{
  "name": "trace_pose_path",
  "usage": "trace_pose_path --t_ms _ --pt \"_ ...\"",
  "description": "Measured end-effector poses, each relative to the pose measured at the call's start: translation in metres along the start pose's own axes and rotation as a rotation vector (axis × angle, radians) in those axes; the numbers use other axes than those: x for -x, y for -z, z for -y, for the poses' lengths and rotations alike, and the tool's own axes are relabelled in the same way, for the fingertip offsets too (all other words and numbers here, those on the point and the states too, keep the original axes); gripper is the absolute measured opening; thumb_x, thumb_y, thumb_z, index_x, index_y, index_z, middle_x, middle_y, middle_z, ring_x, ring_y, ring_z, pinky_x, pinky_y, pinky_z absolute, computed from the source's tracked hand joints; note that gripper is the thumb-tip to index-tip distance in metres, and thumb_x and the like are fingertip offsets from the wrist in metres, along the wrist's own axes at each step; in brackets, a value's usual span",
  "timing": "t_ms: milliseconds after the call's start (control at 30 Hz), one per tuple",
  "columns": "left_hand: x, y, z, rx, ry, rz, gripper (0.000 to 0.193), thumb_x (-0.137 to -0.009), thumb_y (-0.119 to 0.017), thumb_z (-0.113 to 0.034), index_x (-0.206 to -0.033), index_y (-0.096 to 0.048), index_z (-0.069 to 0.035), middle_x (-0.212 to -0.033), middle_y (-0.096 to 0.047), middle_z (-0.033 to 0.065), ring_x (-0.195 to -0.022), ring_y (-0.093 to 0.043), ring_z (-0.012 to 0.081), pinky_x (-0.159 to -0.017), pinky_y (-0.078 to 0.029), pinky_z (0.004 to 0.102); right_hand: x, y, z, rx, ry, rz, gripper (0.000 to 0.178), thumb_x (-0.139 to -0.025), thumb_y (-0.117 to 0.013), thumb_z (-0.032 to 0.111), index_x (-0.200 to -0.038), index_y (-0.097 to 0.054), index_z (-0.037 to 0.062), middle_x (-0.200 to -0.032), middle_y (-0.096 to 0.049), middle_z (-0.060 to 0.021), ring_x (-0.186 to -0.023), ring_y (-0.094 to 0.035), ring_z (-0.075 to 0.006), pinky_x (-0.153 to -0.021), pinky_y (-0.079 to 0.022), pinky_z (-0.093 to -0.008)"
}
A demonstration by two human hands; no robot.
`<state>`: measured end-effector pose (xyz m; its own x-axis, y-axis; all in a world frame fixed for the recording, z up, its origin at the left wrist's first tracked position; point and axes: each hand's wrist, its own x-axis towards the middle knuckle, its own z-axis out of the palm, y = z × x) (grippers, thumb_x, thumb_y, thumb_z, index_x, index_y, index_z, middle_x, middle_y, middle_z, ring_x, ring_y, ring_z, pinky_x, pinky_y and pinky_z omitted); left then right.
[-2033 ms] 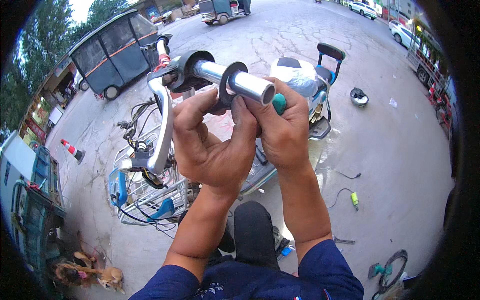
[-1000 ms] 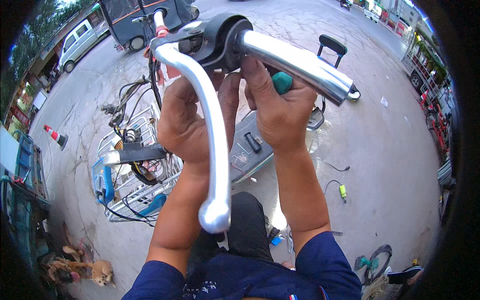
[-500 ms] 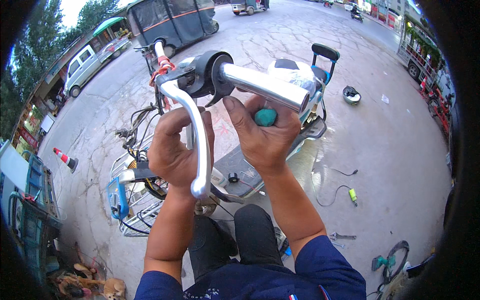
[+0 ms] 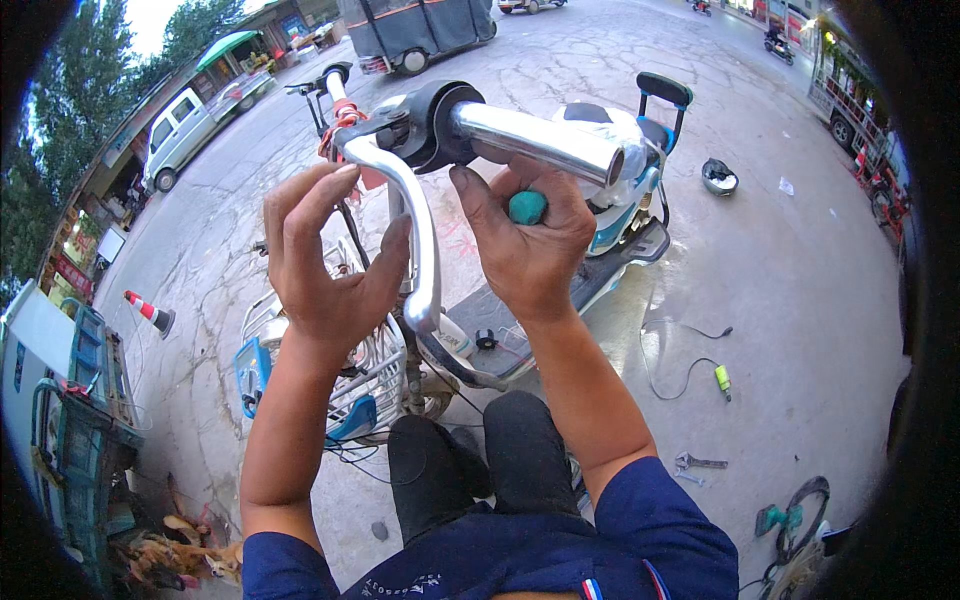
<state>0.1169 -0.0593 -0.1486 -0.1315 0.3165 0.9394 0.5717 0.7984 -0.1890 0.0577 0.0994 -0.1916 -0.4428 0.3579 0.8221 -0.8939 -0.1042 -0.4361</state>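
My right hand point(image 4: 535, 245) is closed around a tool with a rounded green handle end point(image 4: 527, 208), right under the bare silver handlebar end point(image 4: 540, 140). The rest of that tool is hidden, so its kind does not show. My right thumb points up at the black housing point(image 4: 448, 125) on the bar. Beside the curved silver brake lever point(image 4: 412, 220), my left hand point(image 4: 325, 260) is raised with fingers and thumb apart, holding nothing. The handlebar belongs to a two-wheeled electric scooter point(image 4: 620, 225), whose footboard point(image 4: 500, 330) lies below my hands.
A white wire basket point(image 4: 370, 385) and loose cables are on the left. Wrenches point(image 4: 700, 462), a cable with a yellow-green piece point(image 4: 722, 380) and a helmet point(image 4: 719, 177) lie on the ground at right. A traffic cone point(image 4: 150, 313) stands at left; a covered three-wheeler point(image 4: 415, 30) is beyond.
My left hand has drawn back to the left from under the handlebar, and its fingers have spread. My right hand keeps its grip. The whole view has shifted slightly, and the three-wheeler has moved right.
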Motion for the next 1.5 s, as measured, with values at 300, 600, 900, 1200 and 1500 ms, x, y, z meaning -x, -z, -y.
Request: trace_pose_path --t_ms 300,600,900,1200,1500 --pt "-0.026 0.003 0.012 -0.08 -0.173 0.044 0.068 -0.061 -0.085 -0.008 -0.123 -0.057 -0.008 -0.117 -0.059 0.0139 -0.111 -0.055 0.0305 -0.093 -0.045 0.0401 0.003 -0.004 0.001 0.162 0.136 -0.032 0.032 -0.076 -0.079 0.005 -0.106 -0.071 0.0013 -0.095 -0.067 -0.0123 -0.065 -0.058 -0.0126 -0.054 -0.046 -0.0263" --pt "-0.068 -0.005 0.017 0.019 -0.232 0.29 0.065 -0.064 -0.085 -0.011 -0.125 -0.063 -0.009 -0.118 -0.067 0.0131 -0.112 -0.061 0.032 -0.097 -0.045 0.0427 0.001 -0.008 -0.013 0.061 0.276 -0.074 0.03 -0.077 -0.078 0.002 -0.106 -0.069 0.0015 -0.099 -0.066 -0.0131 -0.071 -0.058 -0.0116 -0.056 -0.044 -0.0234" --pt "-0.06 -0.006 0.022 0.165 -0.153 0.351 0.05 -0.08 -0.078 -0.008 -0.126 -0.06 0.0 -0.123 -0.065 0.0196 -0.114 -0.063 0.0288 -0.094 -0.052 0.0396 0.006 -0.016 -0.013 0.109 0.27 -0.166 0.027 -0.074 -0.079 0.006 -0.1 -0.069 0.0033 -0.091 -0.064 -0.0111 -0.079 -0.066 -0.0244 -0.064 -0.054 -0.0325" --pt "-0.059 -0.009 0.013 0.136 -0.118 0.291 0.055 -0.072 -0.083 -0.005 -0.124 -0.063 -0.002 -0.114 -0.068 0.0167 -0.106 -0.067 0.0264 -0.089 -0.055 0.0347 0.006 -0.014 -0.016 0.119 0.278 -0.172 0.029 -0.073 -0.08 0.006 -0.1 -0.069 0.0027 -0.093 -0.065 -0.0114 -0.08 -0.067 -0.0244 -0.065 -0.054 -0.0315" --pt "-0.061 -0.013 0.009 0.112 -0.147 0.265 0.055 -0.073 -0.082 -0.006 -0.125 -0.064 -0.007 -0.115 -0.066 0.0154 -0.103 -0.067 0.0248 -0.088 -0.055 0.036 0.006 -0.013 -0.015 0.083 0.249 -0.157 0.031 -0.071 -0.081 0.004 -0.1 -0.069 0.0022 -0.094 -0.066 -0.0121 -0.083 -0.068 -0.0245 -0.068 -0.055 -0.0312"
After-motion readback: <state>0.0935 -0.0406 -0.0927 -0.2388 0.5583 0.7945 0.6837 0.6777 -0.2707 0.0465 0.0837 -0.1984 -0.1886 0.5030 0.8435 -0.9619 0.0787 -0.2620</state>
